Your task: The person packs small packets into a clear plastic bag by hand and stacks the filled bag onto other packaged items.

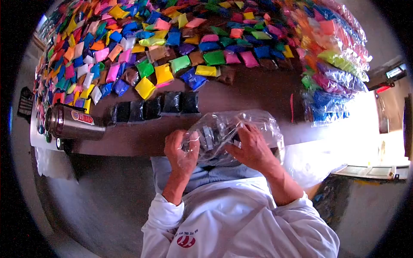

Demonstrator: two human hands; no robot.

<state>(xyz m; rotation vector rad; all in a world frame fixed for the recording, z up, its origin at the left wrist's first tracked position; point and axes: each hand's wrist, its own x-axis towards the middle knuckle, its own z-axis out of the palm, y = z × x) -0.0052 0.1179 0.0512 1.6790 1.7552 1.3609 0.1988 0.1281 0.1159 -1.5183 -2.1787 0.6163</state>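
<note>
A large clear plastic bag (266,124) spans the space between my hands at the table's front edge, above my lap. My left hand (183,150) grips its left side, thumb up and fingers curled around the film. With fingers pinched on the plastic near the bag's middle, my right hand (254,148) holds the other side. Some dark packets (209,137) show through the film, partly blurred by glare. Just beyond the bag, a row of several black packets (172,103) lies on the brown tabletop (254,92).
Many small coloured packets (163,75) cover the far and left parts of the table. Filled clear bags (335,81) are stacked at the right. A steel thermos (77,122) lies on its side at the left. A clear plastic bag (51,163) hangs below the left edge.
</note>
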